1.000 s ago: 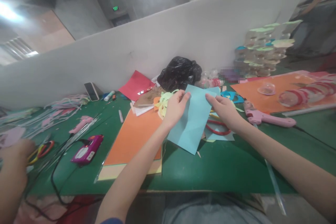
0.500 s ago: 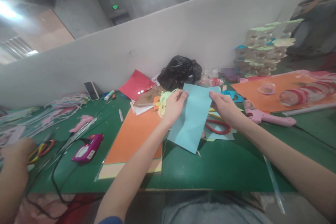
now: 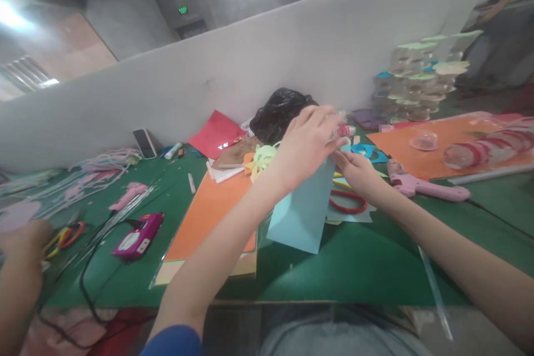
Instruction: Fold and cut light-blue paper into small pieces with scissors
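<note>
The light blue sheet of paper (image 3: 301,219) is above the near middle of the green table (image 3: 287,281). The right hand (image 3: 356,171) pinches its upper right edge between thumb and fingers. The left hand (image 3: 309,136) is over its top; I cannot tell whether this hand grips it. Orange paper sheets (image 3: 212,214) lie to the left.

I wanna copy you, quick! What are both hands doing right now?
Left hand: over the light blue paper; grip can't be told.
Right hand: closed, pinching the paper's edge.
</note>
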`<action>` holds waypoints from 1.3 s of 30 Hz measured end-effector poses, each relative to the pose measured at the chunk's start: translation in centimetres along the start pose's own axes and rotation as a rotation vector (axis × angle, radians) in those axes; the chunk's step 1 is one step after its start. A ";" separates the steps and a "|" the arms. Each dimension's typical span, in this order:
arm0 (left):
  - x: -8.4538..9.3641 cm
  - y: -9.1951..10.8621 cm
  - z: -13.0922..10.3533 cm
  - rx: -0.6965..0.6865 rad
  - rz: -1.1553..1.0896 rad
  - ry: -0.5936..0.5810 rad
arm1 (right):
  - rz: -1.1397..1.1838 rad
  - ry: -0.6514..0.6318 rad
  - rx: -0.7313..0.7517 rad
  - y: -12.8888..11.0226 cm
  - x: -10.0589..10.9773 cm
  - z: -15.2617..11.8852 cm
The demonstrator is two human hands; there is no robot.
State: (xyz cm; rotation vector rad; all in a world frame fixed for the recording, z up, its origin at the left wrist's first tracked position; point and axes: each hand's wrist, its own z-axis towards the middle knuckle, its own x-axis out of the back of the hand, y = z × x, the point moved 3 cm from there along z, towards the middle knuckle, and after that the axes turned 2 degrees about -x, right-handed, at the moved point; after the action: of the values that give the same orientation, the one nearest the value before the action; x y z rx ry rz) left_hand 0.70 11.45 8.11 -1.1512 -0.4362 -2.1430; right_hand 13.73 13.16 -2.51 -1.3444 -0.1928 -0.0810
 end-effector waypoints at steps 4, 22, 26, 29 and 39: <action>-1.7 -0.5 1.8 0.014 -0.344 -0.369 | -0.096 0.014 -0.031 -0.1 0.1 -0.1; -2.3 -3.5 1.5 0.248 -0.598 -0.092 | -0.011 -0.097 -0.003 -1.4 -0.8 -0.9; -1.7 -4.7 1.8 0.235 -0.526 -0.016 | 0.021 -0.145 -0.043 -1.5 -1.0 -1.3; -0.9 -5.9 2.0 0.263 -0.449 0.038 | -0.023 -0.135 -0.029 -1.4 -1.0 -1.4; 4.6 -11.8 0.2 0.465 -0.208 0.248 | -0.223 -0.220 0.075 -1.6 -1.8 -2.0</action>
State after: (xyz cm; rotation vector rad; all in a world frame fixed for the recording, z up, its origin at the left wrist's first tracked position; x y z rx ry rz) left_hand -9.12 18.39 12.17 -0.5937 -0.9129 -2.1609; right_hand 11.85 10.74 -1.74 -1.2521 -0.5273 -0.1119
